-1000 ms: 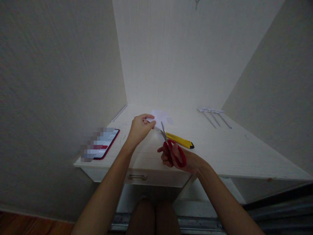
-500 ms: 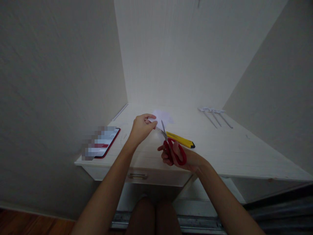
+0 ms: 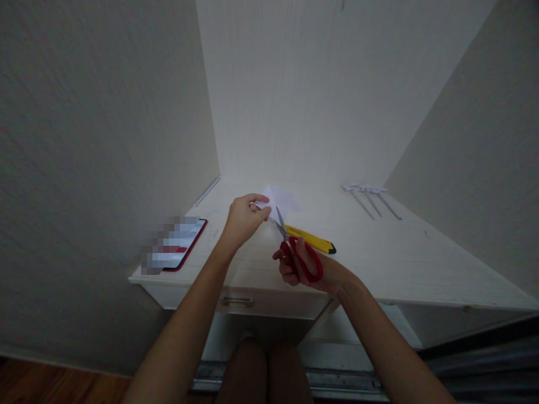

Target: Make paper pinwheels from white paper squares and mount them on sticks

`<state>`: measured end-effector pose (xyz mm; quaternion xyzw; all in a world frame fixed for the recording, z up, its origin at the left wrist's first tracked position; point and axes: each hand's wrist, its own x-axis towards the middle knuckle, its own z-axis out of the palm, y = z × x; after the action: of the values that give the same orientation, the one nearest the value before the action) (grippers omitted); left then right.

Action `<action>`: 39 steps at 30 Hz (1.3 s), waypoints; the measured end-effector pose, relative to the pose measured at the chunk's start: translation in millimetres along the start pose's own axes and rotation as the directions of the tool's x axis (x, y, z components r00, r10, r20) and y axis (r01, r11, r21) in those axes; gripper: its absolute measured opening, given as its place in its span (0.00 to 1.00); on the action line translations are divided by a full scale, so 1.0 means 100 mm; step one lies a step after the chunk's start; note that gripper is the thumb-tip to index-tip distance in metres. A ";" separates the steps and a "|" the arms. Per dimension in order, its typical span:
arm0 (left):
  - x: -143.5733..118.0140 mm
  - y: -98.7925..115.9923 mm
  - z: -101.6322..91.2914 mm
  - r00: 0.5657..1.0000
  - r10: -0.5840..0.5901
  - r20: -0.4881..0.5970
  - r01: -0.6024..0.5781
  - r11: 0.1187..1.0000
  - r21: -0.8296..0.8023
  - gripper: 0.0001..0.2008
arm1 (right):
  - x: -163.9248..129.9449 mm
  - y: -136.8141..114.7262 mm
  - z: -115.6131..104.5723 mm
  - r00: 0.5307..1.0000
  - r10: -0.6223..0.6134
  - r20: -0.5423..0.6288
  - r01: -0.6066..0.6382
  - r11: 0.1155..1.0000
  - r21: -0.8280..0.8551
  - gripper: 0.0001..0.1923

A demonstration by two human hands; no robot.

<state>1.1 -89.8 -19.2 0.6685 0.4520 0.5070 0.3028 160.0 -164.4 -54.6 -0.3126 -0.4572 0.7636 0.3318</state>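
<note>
**A:** A pale table point(image 3: 400, 264) set into a white-walled alcove, dim light, a drawer handle point(image 3: 236, 302) just below its front edge. The left hand point(image 3: 243, 217) pinches a small piece of white paper point(image 3: 278, 201) between thumb and fingertips, holding it up off the table just beyond the knuckles. The right hand point(image 3: 304, 267) is clenched through the red loops of a pair of scissors point(image 3: 295, 251), blades pointing up and away toward the paper.

**B:** How close are the blades to the holding fingers?

**A:** Very near. The tips sit just below the paper's lower edge, right beside the left thumb. That is the main risk as I judge it: the paper is small, and a cut that runs toward the pinch could nick a fingertip.

**B:** Anything else?

**A:** The paper is gripped at one corner only, so it could flex or twist between the blades and tear rather than cut clean. Whether the blades are already biting into it, I cannot tell.

**B:** And around the hands?

**A:** A yellow utility knife point(image 3: 310, 239) lies on the table just beyond the right hand, close enough that a dropped offcut may land on it. A red-edged phone point(image 3: 182, 251) rests to the left of the left forearm, near the table's edge. Several thin white paper sticks point(image 3: 370, 199) lie well off to the right, far from both hands.
</note>
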 end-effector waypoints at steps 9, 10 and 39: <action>0.00 0.01 0.01 1.000 -0.021 -0.022 0.022 1.000 0.017 0.14 | 0.01 0.02 0.03 0.999 -0.044 -0.012 0.044 0.999 0.008 0.27; 0.00 0.00 0.01 1.000 -0.020 -0.021 0.020 1.000 0.015 0.14 | 0.01 0.02 0.03 0.999 -0.048 -0.019 0.048 0.999 0.008 0.27; -0.03 0.06 0.00 1.000 -0.020 -0.011 0.020 0.999 0.037 0.14 | 0.03 0.06 0.02 0.995 -0.096 -0.021 0.094 0.991 -0.097 0.21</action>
<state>2.6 -94.9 -15.5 0.6668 0.4697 0.4991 0.2927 155.4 -164.8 -59.5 -0.3157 -0.5033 0.7203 0.3581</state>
